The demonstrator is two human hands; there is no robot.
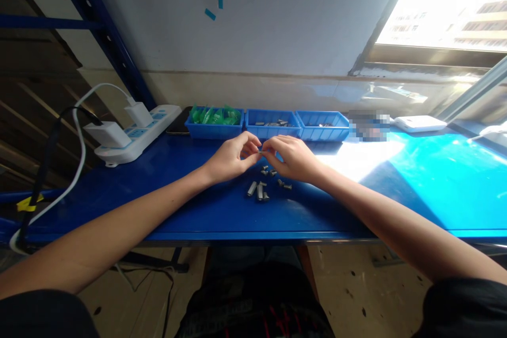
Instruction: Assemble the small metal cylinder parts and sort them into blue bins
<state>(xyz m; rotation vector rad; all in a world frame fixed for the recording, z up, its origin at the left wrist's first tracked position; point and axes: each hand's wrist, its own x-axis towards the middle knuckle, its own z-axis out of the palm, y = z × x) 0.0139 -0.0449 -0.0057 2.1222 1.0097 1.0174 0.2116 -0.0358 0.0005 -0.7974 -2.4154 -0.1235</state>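
Observation:
Above the middle of the blue table, my left hand and my right hand meet at the fingertips. Both pinch a small metal piece, mostly covered by the fingers, so its exact kind cannot be made out. Just below the hands lie several loose metal parts. Among them are a longer metal cylinder, a second cylinder standing or lying beside it, and short flat-headed screws, one nearest my right wrist and another under the right fingers.
Three blue bins line the back: one with green plastic bags, a middle bin and a right bin with metal parts. A white power strip with plugged chargers stands left. A white device sits at the back right.

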